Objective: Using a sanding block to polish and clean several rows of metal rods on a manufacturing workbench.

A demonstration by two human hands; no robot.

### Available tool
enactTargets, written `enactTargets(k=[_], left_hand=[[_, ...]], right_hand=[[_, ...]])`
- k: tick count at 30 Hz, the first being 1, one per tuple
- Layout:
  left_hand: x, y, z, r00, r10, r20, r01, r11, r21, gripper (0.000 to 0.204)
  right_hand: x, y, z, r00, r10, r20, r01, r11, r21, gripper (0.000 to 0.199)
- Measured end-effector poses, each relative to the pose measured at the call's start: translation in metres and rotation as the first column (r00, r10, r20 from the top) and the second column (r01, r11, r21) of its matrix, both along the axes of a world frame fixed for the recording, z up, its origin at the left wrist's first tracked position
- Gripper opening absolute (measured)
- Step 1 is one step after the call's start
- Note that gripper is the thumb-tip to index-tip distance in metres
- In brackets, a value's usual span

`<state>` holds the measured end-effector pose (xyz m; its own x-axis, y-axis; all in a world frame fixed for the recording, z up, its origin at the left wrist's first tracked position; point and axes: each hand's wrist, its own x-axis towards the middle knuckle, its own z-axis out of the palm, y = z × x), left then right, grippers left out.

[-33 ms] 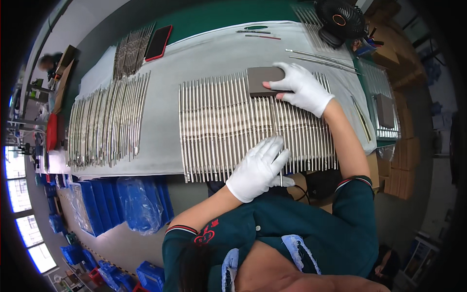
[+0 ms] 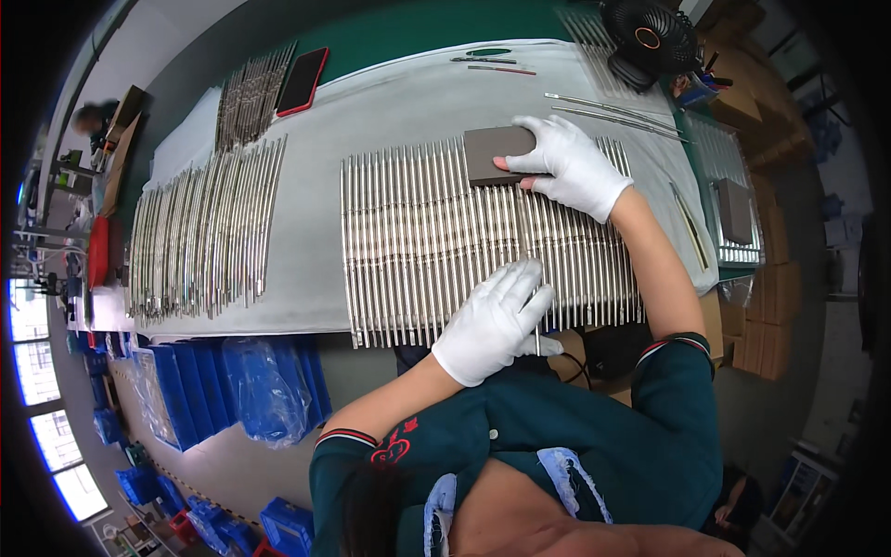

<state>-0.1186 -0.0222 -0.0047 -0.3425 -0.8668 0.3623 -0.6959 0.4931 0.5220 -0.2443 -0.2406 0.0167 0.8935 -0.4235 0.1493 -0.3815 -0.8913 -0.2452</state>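
Observation:
Slim silvery metal rods (image 2: 408, 241) lie side by side in a wide row in front of me. My right hand (image 2: 575, 167), in a white glove with some fingertips bare, grips a flat grey-brown block (image 2: 487, 153) resting on the far ends of the rods. At the near edge of the row, my gloved left hand (image 2: 492, 325) has its fingers lying over the rods. One rod's near end (image 2: 537, 342) passes between its thumb and fingers, which close around it. The palm side of this hand is hidden.
Another batch of rods (image 2: 204, 232) lies on the left, with darker rods (image 2: 252, 97) behind it. A red-edged phone (image 2: 303, 82) is at the back left. A black fan (image 2: 647, 42) stands at the back right. A second grey block (image 2: 733, 212) sits far right. Blue crates (image 2: 200, 390) stand below the table.
My right hand and the block have shifted slightly left across the rods' far ends. My left hand stays where it was.

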Motion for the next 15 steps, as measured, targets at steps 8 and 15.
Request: enactTargets(k=[8,15], left_hand=[[-0.003,0.0,-0.006,1.0,-0.011,0.0,0.011,1.0,-0.012,0.068],[0.002,0.0,-0.005,1.0,0.004,-0.026,-0.005,0.999,-0.034,0.067]], right_hand=[[-0.024,-0.011,-0.001,0.993,-0.115,-0.027,0.118,0.978,0.175,0.042],[-0.038,-0.012,0.003,0.982,-0.185,-0.028,0.186,0.949,0.254,0.042]])
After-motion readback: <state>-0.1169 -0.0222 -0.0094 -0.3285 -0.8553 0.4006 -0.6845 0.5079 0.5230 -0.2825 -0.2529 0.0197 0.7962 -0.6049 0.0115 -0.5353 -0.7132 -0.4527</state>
